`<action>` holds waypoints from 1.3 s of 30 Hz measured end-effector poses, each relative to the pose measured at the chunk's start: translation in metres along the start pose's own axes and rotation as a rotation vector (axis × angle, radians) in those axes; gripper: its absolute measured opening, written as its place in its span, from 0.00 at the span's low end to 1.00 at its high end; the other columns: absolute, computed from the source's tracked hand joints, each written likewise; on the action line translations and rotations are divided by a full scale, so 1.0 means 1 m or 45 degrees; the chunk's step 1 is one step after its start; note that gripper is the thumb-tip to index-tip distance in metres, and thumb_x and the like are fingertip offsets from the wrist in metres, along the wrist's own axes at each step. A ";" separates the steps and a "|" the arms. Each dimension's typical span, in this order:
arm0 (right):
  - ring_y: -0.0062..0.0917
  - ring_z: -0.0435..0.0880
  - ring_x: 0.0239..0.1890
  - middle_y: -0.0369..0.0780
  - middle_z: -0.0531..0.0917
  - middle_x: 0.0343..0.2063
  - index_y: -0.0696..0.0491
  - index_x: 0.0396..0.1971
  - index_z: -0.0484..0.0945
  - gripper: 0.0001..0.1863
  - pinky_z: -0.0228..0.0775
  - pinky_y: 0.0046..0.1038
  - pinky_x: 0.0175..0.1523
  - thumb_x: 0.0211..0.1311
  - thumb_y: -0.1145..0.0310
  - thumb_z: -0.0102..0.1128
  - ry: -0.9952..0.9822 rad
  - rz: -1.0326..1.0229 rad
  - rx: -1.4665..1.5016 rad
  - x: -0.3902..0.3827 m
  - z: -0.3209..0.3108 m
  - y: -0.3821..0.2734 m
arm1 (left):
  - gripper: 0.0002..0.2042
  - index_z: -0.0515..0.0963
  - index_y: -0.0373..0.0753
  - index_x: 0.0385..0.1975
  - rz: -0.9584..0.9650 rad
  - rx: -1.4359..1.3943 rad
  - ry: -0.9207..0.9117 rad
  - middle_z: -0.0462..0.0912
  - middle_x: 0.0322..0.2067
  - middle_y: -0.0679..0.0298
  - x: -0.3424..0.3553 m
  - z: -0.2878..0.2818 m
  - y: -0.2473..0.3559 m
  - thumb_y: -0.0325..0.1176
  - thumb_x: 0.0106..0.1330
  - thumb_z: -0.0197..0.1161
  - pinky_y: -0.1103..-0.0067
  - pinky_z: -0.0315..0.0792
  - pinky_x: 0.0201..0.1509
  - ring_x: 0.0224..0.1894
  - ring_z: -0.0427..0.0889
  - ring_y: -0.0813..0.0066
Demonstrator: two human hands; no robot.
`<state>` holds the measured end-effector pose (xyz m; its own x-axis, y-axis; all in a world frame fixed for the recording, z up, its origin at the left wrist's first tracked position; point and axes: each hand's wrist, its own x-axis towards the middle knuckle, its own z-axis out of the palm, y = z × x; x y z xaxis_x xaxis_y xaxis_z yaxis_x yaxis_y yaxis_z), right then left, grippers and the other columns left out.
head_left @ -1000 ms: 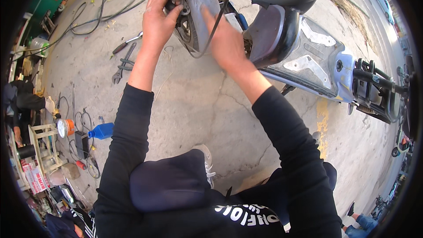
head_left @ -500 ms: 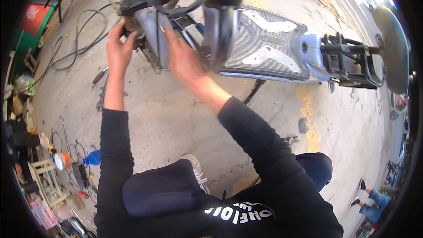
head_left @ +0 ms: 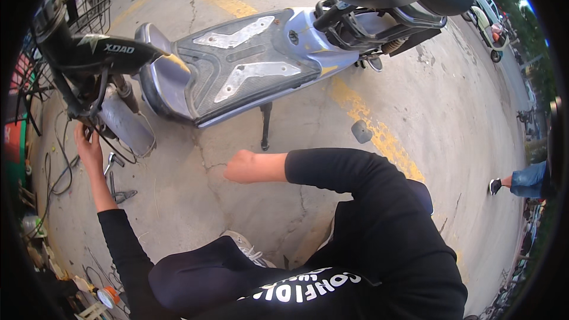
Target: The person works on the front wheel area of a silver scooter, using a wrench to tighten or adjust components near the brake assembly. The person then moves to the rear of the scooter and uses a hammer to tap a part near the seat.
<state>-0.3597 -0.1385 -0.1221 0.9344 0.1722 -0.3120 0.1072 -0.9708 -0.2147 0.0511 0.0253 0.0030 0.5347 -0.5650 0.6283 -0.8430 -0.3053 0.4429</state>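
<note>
My left hand [head_left: 89,148] is at the scooter's fork, low at the left, with its fingers curled round a part I cannot make out, beside the grey metal fender [head_left: 128,124] and a hanging black cable. My right hand [head_left: 243,166] is closed in the air below the lilac scooter's footboard [head_left: 234,59], apart from it; anything inside it is hidden. Under my left hand, a chrome-ended tool [head_left: 109,163] and an adjustable wrench [head_left: 123,195] lie on the concrete.
The kickstand [head_left: 265,130] stands under the footboard. A flat grey piece [head_left: 361,132] lies on the ground. Cables and a clutter of items are at the left edge. A person's leg [head_left: 521,182] is at the right, and a parked white scooter [head_left: 495,38] farther back.
My view has swung right, showing more of the scooter. My right hand has left the fender, drawn back and closed. My left hand stays at the fork. The person at the right appears higher in view.
</note>
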 end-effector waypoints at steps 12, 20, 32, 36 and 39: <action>0.43 0.86 0.40 0.46 0.87 0.35 0.55 0.34 0.86 0.10 0.78 0.41 0.41 0.55 0.74 0.56 -0.220 0.949 0.212 -0.272 0.082 0.180 | 0.13 0.75 0.29 0.53 0.163 -0.385 0.002 0.80 0.39 0.59 -0.072 -0.054 0.221 0.26 0.73 0.53 0.74 0.72 0.53 0.43 0.79 0.71; 0.52 0.83 0.39 0.56 0.84 0.34 0.61 0.33 0.81 0.14 0.75 0.48 0.45 0.61 0.67 0.51 1.221 1.352 0.844 -0.295 0.046 0.194 | 0.30 0.71 0.36 0.60 0.642 -0.127 -1.396 0.73 0.58 0.52 -0.016 0.113 0.416 0.27 0.53 0.70 0.67 0.67 0.63 0.59 0.73 0.51; 0.53 0.82 0.37 0.56 0.83 0.31 0.60 0.43 0.78 0.14 0.73 0.46 0.43 0.65 0.67 0.51 1.910 1.258 1.225 -0.262 0.017 0.176 | 0.31 0.62 0.37 0.67 0.804 0.033 -0.613 0.62 0.67 0.51 -0.073 0.327 0.410 0.40 0.65 0.61 0.58 0.48 0.75 0.72 0.55 0.48; 0.54 0.81 0.36 0.56 0.82 0.29 0.60 0.42 0.75 0.12 0.71 0.49 0.41 0.68 0.67 0.50 2.038 1.056 1.077 -0.238 0.007 0.191 | 0.30 0.62 0.36 0.66 0.780 -0.007 -0.510 0.64 0.66 0.53 -0.078 0.329 0.400 0.43 0.68 0.57 0.57 0.46 0.76 0.71 0.57 0.50; 0.55 0.80 0.35 0.56 0.81 0.28 0.60 0.38 0.72 0.11 0.71 0.51 0.40 0.69 0.67 0.49 1.961 1.107 1.031 -0.231 0.007 0.208 | 0.30 0.63 0.35 0.66 0.815 0.057 -0.501 0.65 0.66 0.53 -0.080 0.330 0.402 0.45 0.69 0.55 0.57 0.46 0.75 0.71 0.58 0.52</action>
<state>-0.5556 -0.3792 -0.1016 0.1361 -0.9438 0.3013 -0.2116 -0.3248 -0.9218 -0.3496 -0.3052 -0.0797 -0.1142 -0.8723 0.4755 -0.9882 0.1488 0.0358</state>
